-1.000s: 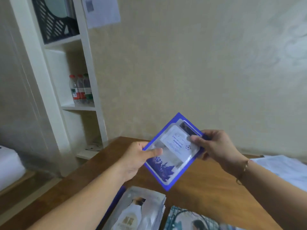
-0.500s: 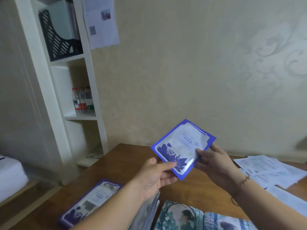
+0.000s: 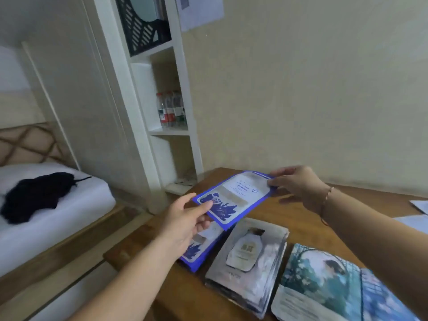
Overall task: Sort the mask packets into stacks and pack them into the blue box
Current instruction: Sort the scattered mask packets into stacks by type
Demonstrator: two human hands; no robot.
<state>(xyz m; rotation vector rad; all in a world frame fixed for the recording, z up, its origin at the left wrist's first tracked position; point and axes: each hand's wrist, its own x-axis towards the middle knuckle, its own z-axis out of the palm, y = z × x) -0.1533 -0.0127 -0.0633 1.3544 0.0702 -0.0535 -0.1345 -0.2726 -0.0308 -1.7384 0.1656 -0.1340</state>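
So, status, biggest item down:
table (image 3: pixel 289 218): wooden; three packet stacks are laid along its near edge.
teal stack (image 3: pixel 324 281): set at the near right, portrait print up.
grey stack (image 3: pixel 247 256): set in the middle, bottle print up, touching or just beside the blue stack.
blue stack (image 3: pixel 199 249): set at the left, partly hidden under the left hand.
blue packet (image 3: pixel 234 198): held in the air over the table, nearly flat, just above and behind the blue stack.
left hand (image 3: pixel 185 221): near corner of the packet is pinched, thumb on top, fingers curled below.
right hand (image 3: pixel 298 184): far corner is pinched between thumb and fingertips.
blue box: not seen in view.
step: sorting is judged in hand; this packet is matched by its print to the blue stack.
next move: packet is to be lowered and squared onto the blue stack; the left hand must be cleared from beneath before release.
progress: packing is not yet started, as far as can be judged.
change: half a second earlier the packet was held higher and tilted up toward the camera; now it is brought lower and flatter. Head view is swung left, so a bed (image 3: pixel 46 205) is shown.
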